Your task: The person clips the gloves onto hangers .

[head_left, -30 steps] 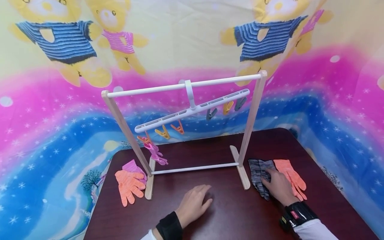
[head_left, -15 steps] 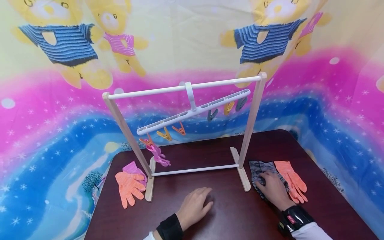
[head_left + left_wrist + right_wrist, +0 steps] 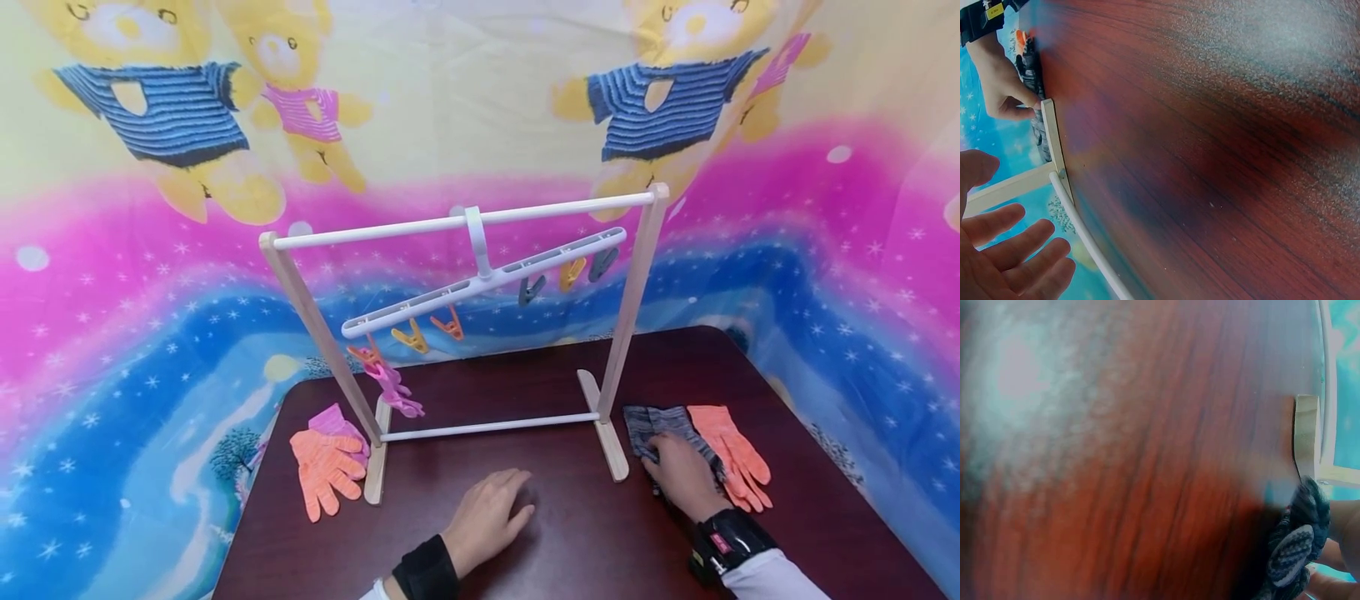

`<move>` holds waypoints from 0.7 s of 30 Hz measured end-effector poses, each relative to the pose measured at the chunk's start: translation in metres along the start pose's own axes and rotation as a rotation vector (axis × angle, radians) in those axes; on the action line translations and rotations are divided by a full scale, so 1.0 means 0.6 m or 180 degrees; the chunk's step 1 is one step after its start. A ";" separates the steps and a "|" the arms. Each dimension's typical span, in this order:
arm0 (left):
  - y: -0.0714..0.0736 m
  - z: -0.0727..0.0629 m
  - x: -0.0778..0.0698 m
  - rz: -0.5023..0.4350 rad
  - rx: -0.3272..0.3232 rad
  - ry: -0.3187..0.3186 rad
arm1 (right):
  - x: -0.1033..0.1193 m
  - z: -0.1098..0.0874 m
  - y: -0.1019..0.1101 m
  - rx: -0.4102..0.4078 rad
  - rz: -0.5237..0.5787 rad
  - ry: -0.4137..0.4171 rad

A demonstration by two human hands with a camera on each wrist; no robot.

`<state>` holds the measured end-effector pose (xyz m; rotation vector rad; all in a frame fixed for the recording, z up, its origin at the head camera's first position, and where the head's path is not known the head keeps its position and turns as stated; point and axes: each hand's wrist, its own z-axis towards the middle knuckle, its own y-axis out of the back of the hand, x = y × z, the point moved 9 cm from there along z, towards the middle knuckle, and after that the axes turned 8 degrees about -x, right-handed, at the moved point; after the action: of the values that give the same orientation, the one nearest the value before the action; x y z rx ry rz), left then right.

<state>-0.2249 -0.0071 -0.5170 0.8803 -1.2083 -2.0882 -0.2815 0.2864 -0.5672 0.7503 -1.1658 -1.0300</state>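
Observation:
My right hand point(image 3: 684, 479) bends over a dark grey marled knit glove point(image 3: 643, 422) at the table's right side, and its thumb and fingers pinch the fabric. In the right wrist view the grey glove point(image 3: 1297, 550) bunches up in folds beside the fingers. Part of it is hidden under the hand. Next to it lies an orange glove point(image 3: 738, 454), partly overlapped. My left hand point(image 3: 487, 517) holds nothing and hovers over the table in front of the rack; in the left wrist view its fingers point(image 3: 1029, 247) are spread and relaxed.
A wood-and-white rack point(image 3: 630, 308) stands mid-table. From its top bar a white hanger point(image 3: 420, 307) hangs tilted, carrying several coloured clothespins point(image 3: 411, 337); pink clips point(image 3: 393, 387) dangle at its low left end. Orange point(image 3: 328, 473) and pink point(image 3: 327, 418) gloves lie by the rack's left foot.
My right hand has shifted slightly left over the grey glove, covering the glove's fingers, and its thumb has drawn in towards the fingers. The left hand stays almost still.

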 end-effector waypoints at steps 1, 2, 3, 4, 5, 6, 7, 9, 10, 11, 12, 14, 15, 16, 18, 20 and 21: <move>0.000 0.000 0.000 -0.0010 0.0000 -0.0001 | 0.000 0.001 0.002 -0.0016 0.0021 -0.0002; 0.000 0.000 0.000 -0.0017 -0.0007 -0.0007 | 0.000 0.000 0.004 -0.0052 0.0033 0.0001; 0.000 0.000 0.000 -0.0021 -0.0014 -0.0013 | 0.000 0.001 0.007 -0.0077 0.0055 0.0000; 0.000 0.000 -0.001 -0.0028 -0.0023 -0.0018 | -0.001 0.002 0.010 -0.0093 0.0075 -0.0013; 0.001 0.000 -0.001 -0.0032 -0.0032 -0.0022 | -0.001 0.002 0.013 -0.0103 0.0107 -0.0035; 0.001 0.000 -0.001 -0.0033 -0.0038 -0.0024 | -0.001 0.003 0.017 -0.0128 0.0133 -0.0050; 0.001 -0.001 -0.001 -0.0035 -0.0041 -0.0024 | -0.001 0.004 0.022 -0.0175 0.0152 -0.0053; 0.001 -0.001 0.000 -0.0038 -0.0043 -0.0019 | 0.000 0.006 0.033 -0.0254 0.0205 -0.0070; 0.001 -0.001 0.000 -0.0041 -0.0039 -0.0015 | 0.000 0.007 0.038 -0.0289 0.0231 -0.0085; 0.001 -0.001 0.000 -0.0038 -0.0038 -0.0016 | 0.000 0.008 0.044 -0.0324 0.0261 -0.0095; 0.001 -0.001 0.000 -0.0040 -0.0035 -0.0012 | 0.000 0.009 0.050 -0.0369 0.0287 -0.0097; 0.002 0.000 0.000 -0.0049 -0.0042 -0.0014 | -0.001 0.011 0.060 -0.0397 0.0353 -0.0129; 0.003 0.000 0.000 -0.0051 -0.0045 -0.0014 | -0.001 0.012 0.064 -0.0391 0.0391 -0.0154; 0.003 0.001 0.000 -0.0052 -0.0045 -0.0012 | -0.002 0.013 0.068 -0.0397 0.0420 -0.0175; 0.004 0.002 0.000 -0.0045 -0.0049 -0.0008 | -0.003 0.015 0.074 -0.0383 0.0485 -0.0225; 0.005 0.003 0.001 -0.0044 -0.0045 -0.0002 | -0.003 0.016 0.079 -0.0343 0.0554 -0.0288; 0.005 0.004 0.001 -0.0032 -0.0035 0.0003 | -0.002 0.016 0.082 -0.0342 0.0586 -0.0305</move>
<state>-0.2265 -0.0074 -0.5135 0.8840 -1.1930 -2.1002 -0.2786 0.3063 -0.5213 0.5036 -1.2272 -0.9739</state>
